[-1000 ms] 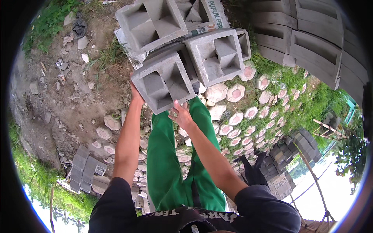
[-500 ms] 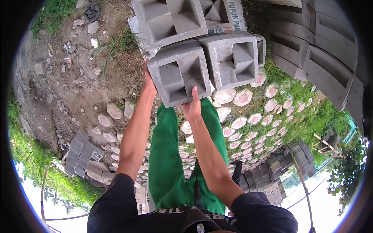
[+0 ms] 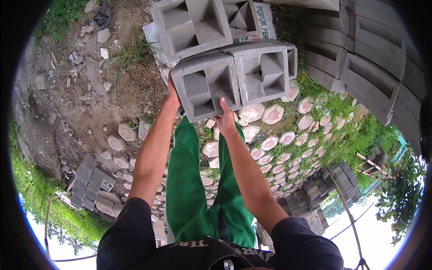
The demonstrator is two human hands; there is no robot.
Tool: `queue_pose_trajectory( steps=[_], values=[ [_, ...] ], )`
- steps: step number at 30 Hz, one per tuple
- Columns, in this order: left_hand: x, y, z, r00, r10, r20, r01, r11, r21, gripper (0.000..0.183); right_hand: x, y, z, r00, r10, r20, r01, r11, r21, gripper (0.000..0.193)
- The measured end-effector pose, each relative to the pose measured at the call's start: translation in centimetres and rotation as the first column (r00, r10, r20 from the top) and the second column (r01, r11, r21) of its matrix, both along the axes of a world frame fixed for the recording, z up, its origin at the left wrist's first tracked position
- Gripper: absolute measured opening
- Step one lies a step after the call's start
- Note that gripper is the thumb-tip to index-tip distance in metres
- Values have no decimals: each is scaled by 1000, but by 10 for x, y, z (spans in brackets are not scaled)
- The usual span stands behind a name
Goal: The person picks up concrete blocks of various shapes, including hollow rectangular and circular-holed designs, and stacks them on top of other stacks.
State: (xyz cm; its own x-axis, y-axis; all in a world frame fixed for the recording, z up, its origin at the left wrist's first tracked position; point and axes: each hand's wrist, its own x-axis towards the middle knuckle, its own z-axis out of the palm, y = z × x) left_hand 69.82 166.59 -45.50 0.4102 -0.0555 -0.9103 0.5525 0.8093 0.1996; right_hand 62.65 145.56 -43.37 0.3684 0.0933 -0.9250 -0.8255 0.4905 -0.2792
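Note:
A grey hollow concrete block (image 3: 193, 85) with square recesses is between my hands, in front of my legs. My left hand (image 3: 172, 92) presses along its left side, with most of the fingers hidden behind it. Gripping the near edge at the lower right is my right hand (image 3: 226, 120), its thumb over the block's face and its other fingers underneath. The block's right side sits against a second concrete block (image 3: 249, 87). Just beyond them lies another block (image 3: 177, 22), close to the held one's far edge.
A white printed sack (image 3: 265, 22) shows under and beside the blocks. Stacked grey concrete pieces (image 3: 373, 74) rise at the right. Hexagonal pavers (image 3: 272, 114) and grass cover the ground nearby. Paver piles stand behind on the left (image 3: 90, 180) and right (image 3: 324, 189). Bare soil (image 3: 67, 103) with rubble stretches left.
The narrow gap between the held block and the block on its right has closed. Both hands stay on the block, and the whole view has shifted slightly.

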Motion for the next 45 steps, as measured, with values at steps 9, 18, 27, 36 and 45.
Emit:
queue_pose_trajectory(
  steps=[9, 18, 27, 36, 45],
  values=[
    [-25, 2, 12, 981, 37, 190, -72, 981, 180, 76, 12, -90, 49, 975, 89, 205, 105, 626, -772, 81],
    [-24, -8, 22, 948, -312, 67, 246, 848, 470, 72, 227, -200, 17, 455, 858, 236, -397, 433, -809, 77],
    [-31, -2, 21, 955, -298, 6, 252, 817, 519, 57, 256, -167, 9, 571, 803, 169, -617, 556, -558, 60],
    [-30, -6, 30, 979, -193, -63, 198, 842, 501, 55, 255, -159, 11, 532, 838, 118, -650, 494, -578, 61],
    [-33, 10, 0, 924, -380, -31, 350, 813, 465, 54, 257, -141, 24, 479, 837, -264, -518, 27, -855, 69]
  ],
)
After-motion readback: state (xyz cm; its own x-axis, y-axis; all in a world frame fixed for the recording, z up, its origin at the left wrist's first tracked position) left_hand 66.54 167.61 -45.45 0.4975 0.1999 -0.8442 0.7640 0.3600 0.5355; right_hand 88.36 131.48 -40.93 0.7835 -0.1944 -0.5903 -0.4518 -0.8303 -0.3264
